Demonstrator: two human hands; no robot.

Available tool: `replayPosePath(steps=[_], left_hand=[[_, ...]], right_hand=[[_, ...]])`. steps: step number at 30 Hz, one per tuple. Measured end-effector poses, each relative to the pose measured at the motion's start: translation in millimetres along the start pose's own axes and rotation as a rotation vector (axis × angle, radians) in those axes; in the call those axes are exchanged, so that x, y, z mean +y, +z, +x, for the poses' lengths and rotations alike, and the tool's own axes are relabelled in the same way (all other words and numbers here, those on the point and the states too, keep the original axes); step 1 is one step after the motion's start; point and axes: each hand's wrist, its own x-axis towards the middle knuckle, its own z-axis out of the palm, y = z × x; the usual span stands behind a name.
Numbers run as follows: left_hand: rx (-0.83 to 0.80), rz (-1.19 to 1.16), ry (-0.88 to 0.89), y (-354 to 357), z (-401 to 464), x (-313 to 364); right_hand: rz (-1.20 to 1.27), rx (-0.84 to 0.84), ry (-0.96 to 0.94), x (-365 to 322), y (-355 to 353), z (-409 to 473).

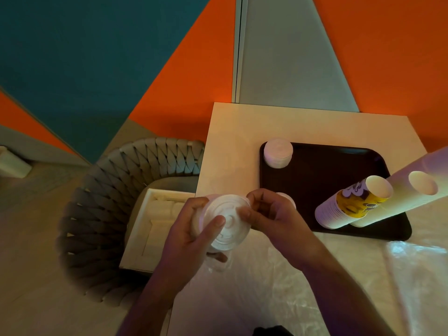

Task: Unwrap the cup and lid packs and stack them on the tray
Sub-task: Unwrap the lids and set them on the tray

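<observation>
Left of the dark tray [322,187], the left hand [191,236] curls round a stack of clear lids [221,224], thumb across its top, while the right hand [269,214] pinches its far rim.

A pale square table [232,132] stands against the orange wall and carries a dark tray [322,185] on its far right part. Crumpled clear plastic wrap [303,282] lies spread over the table's near side, reaching up to the tray's near edge. The table's far and left margins show bare pale surface.
</observation>
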Motion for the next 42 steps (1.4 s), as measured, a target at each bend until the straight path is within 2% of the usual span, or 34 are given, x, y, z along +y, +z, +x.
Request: replayPosePath(steps=[6, 8, 12, 17, 19, 24, 26, 27, 29, 31, 35, 42], left_hand=[[0.018, -0.053, -0.009, -4, 1, 0], [0.016, -0.06, -0.02, -6, 0, 0], [0.015, -0.027, -0.05, -3, 0, -2], [0.04, -0.001, -0.048, 3, 1, -2], [0.031, 0.034, -0.051, 3, 2, -3], [0.015, 0.046, -0.079, 4, 2, -4], [0.038, 0.01, -0.089, 2, 1, -5], [0.06, 0.009, -0.087, 1, 1, -7], [0.084, 0.027, -0.072, -2, -1, -10], [0.088, 0.045, -0.058, -4, -3, -12], [0.104, 0.008, -0.065, -5, -7, -13], [0.117, 0.007, -0.082, -7, -10, -18]], right_hand=[[0.209, 0.035, 0.103, 1, -1, 0], [0.211, 0.061, 0.114, 1, 0, 0], [-0.045, 0.135, 0.026, 6, 2, -1], [-0.447, -0.032, -0.023, 7, 4, -8], [-0.507, -0.047, -0.029, 8, 6, -9], [-0.237, -0.001, 0.008, 24, -2, -6], [-0.162, 0.146, -0.007, 33, -16, 1], [-0.194, 0.255, -0.021, 38, -27, 6], [-0.42, 0.461, -0.005, 53, -55, 18], [-0.66, 0.549, 0.048, 71, -82, 29], [-0.869, 0.462, 0.122, 108, -112, 44], [-0.961, 0.382, 0.151, 136, -121, 49]])
